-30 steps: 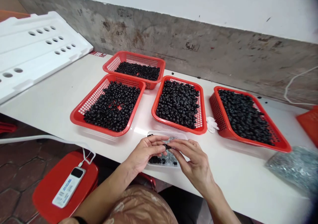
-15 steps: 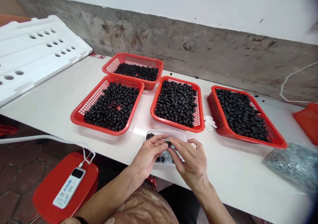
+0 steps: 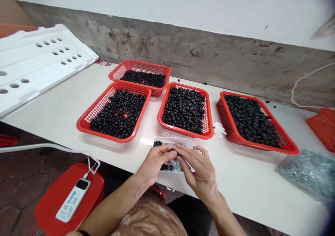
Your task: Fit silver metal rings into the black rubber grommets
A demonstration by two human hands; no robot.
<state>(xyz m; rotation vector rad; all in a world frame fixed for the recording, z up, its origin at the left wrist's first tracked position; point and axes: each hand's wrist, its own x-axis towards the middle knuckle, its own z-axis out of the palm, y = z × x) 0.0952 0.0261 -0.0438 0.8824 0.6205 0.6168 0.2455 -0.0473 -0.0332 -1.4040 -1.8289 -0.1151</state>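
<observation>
My left hand (image 3: 154, 161) and my right hand (image 3: 199, 166) meet fingertip to fingertip over a clear plastic tub (image 3: 190, 143). Pinched between them is a small black part (image 3: 173, 151), mostly covered by the fingers. Inside the tub lie small shiny metal pieces (image 3: 176, 165) and some black parts (image 3: 157, 143). Behind the tub stand red baskets of black ring-like parts: a left one (image 3: 81, 124), a middle one (image 3: 211, 124), a right one (image 3: 294, 149) and a rear one (image 3: 112, 76).
A bag of metal pieces (image 3: 309, 171) lies at the table's right. White crumpled scraps (image 3: 219, 129) sit between two baskets. A white foam board (image 3: 34, 65) leans at the left. Below, a red stool (image 3: 49, 201) holds a white power bank (image 3: 73, 201) with a cable.
The fingertips have closed in further around the black part, which now shows less. The view has shifted slightly; the baskets stay in place.
</observation>
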